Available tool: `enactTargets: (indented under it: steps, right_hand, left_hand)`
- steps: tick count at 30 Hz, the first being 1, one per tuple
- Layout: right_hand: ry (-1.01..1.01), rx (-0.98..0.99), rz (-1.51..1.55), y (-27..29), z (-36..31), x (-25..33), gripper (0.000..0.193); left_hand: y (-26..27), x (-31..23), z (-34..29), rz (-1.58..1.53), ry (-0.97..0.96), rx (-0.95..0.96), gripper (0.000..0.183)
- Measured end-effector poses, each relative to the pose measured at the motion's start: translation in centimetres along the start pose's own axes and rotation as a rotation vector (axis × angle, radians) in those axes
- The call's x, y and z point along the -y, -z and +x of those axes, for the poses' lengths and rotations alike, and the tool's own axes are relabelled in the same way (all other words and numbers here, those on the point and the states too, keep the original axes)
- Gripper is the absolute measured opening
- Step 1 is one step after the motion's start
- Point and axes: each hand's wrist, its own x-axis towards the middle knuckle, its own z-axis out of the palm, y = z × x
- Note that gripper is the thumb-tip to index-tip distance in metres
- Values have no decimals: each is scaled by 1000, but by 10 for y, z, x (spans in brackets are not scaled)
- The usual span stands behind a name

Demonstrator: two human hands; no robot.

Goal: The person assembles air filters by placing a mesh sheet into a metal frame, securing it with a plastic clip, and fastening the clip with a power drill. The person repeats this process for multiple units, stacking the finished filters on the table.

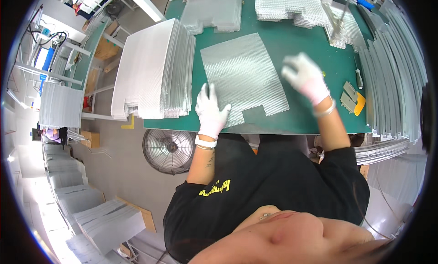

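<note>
A silvery mesh sheet [242, 74] with a notched near edge lies at a slight angle on the green table [319, 122]. My left hand [211, 109], in a white glove, rests at the sheet's lower left edge, with thumb and fingers spread. Nothing shows in its grasp. To the right of the sheet, my right hand [305, 77], also gloved, is raised over the table, apart from the sheet. Motion smears its fingers, so whether they hold anything cannot be made out.
A tall stack of similar sheets [150, 72] stands left of my left hand. Further stacks [213, 8] line the far side. On the right are a screwdriver [359, 79], a yellow-handled scraper [360, 104] and long pale strips [392, 77]. A floor fan [169, 150] stands below the table's edge.
</note>
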Motion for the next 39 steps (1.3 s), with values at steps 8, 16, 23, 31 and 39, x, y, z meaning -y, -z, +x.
enactTargets:
  steps: [8,16,23,31,39]
  right_hand:
    - [-536,60,-412,79,176,-110,48]
    - [-450,17,-573,64,179,-95,29]
    - [-417,129,-582,51,196,-100,27]
    - [-391,-243,-539,44,230,-206,36]
    - [-76,-423,359,127,244,-263,48]
  left_hand:
    - [9,2,34,236,-161,227,77]
    - [20,-19,12,66,-206,-133,85]
    - [15,-14,-10,3,-173,-91,86]
    - [21,-15,-17,-45,-137,-95,85]
    - [21,-14,-11,-89,-161,-110,82]
